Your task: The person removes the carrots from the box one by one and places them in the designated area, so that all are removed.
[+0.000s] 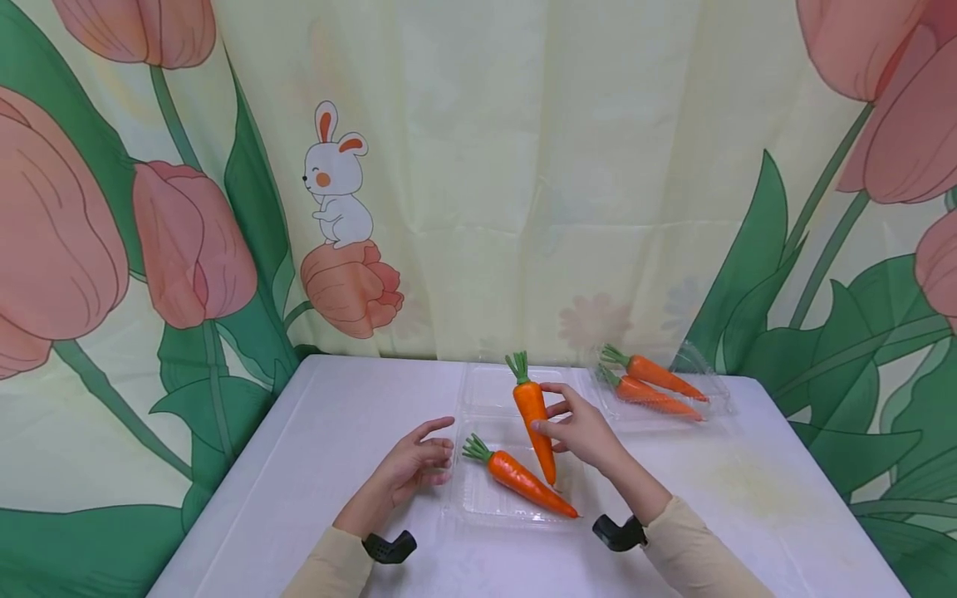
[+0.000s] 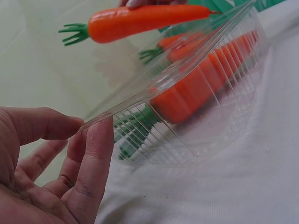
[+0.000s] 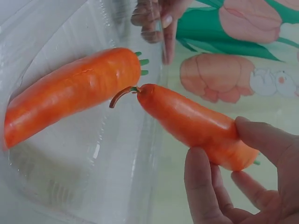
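Between the thumb and fingers of my right hand (image 1: 586, 428) is an orange carrot (image 1: 532, 411) with a short green top, raised over an opened clear plastic box (image 1: 478, 502). Its thin root tip points down in the head view. A second carrot (image 1: 523, 482) lies slantwise inside the box, seen through the ribbed wall in the left wrist view. My left hand (image 1: 419, 461) is at the box's left side; its thumb and fingers (image 2: 96, 154) pinch the rim (image 2: 119, 108) in the left wrist view.
At the back right stands another clear plastic box (image 1: 718, 390) with two carrots (image 1: 658, 394) in it. The opened box's lid (image 1: 486, 390) lies back toward the curtain (image 1: 478, 208), which hangs behind the white-covered table (image 1: 314, 448).
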Available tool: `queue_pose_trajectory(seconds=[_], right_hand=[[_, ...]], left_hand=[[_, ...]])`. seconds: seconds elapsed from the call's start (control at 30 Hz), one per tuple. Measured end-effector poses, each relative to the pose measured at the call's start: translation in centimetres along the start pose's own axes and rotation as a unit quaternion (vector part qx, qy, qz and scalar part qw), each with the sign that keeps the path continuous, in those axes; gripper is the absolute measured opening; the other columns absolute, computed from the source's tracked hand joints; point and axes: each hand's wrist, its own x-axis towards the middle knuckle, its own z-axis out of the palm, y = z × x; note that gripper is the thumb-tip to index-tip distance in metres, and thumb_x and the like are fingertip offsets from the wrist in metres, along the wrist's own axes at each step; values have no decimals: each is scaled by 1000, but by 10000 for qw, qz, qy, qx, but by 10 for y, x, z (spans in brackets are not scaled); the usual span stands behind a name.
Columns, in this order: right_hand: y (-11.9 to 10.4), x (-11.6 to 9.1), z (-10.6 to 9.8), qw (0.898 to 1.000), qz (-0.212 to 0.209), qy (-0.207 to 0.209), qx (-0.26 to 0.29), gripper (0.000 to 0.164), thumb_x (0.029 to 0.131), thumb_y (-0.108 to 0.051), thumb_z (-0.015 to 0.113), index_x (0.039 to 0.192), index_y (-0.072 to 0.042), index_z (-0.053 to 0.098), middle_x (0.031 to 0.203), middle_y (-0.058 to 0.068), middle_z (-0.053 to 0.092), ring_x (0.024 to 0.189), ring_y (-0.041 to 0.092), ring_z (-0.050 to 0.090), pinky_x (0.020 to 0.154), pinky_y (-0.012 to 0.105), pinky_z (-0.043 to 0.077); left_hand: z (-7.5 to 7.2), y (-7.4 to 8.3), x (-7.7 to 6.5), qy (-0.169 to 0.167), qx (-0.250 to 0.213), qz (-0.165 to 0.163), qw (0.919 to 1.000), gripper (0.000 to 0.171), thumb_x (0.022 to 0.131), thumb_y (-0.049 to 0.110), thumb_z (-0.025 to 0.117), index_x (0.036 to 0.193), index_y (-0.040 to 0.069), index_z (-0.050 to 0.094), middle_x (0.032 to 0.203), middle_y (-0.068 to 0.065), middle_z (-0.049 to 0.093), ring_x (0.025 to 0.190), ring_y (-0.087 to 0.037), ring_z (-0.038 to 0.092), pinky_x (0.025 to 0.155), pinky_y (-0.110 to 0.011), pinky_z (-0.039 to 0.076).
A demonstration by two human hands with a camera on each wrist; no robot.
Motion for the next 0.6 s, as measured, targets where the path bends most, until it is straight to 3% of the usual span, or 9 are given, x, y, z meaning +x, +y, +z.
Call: queue_pose_trajectory(seconds=[0.27, 0.6], right_hand=[[6, -2, -9, 9989, 136, -63, 442, 72, 92, -22, 79, 153, -22, 42, 121, 22, 61, 92, 27, 71, 75, 47, 63], [11, -8, -20, 9979, 227, 90, 602, 70, 92, -20, 78, 152, -21, 43, 117, 21, 60, 88, 26, 70, 70, 42, 64]], left_hand=[[-1, 0, -1, -8, 60, -28, 10000, 63, 93, 7, 70, 151, 15, 48, 109, -7, 65, 83, -17, 65, 70, -31, 62], [0, 1, -3, -4, 50, -12, 10000, 63, 93, 6, 69, 152, 14, 47, 110, -8, 64, 82, -17, 65, 70, -31, 62]])
